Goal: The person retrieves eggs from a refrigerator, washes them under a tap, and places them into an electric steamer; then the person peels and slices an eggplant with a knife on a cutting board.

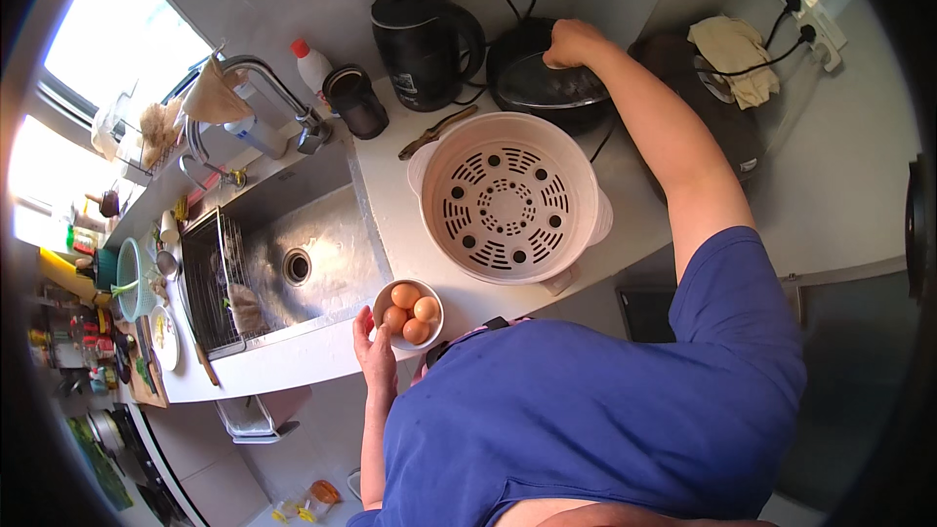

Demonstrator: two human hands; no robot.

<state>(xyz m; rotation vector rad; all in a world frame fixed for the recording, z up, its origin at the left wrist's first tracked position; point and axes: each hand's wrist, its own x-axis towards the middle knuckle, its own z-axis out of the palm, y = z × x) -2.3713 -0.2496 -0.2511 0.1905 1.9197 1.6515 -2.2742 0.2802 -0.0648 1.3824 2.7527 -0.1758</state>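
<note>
My left hand (375, 351) holds the side of a small white bowl (441, 313) at the counter's front edge, near the sink. Several brown eggs (415, 313) sit in that bowl. My right hand (576, 44) reaches to the back of the counter and grips the top of a dark glass lid (549, 91); the fingertips are hidden. This lid lies tilted over a black electric pot (505, 62). Between my hands stands a pale pink plastic steamer basket (512, 208) with slots and round holes in its base.
A black electric kettle (410, 51), a dark cup (355, 102) and a brown stick-like object (439, 132) are behind the basket. Left lies a steel sink (322, 227) with a wire rack (219, 271). A dark appliance (681, 88) with a cloth (732, 58) stands right, its cords near sockets (812, 18).
</note>
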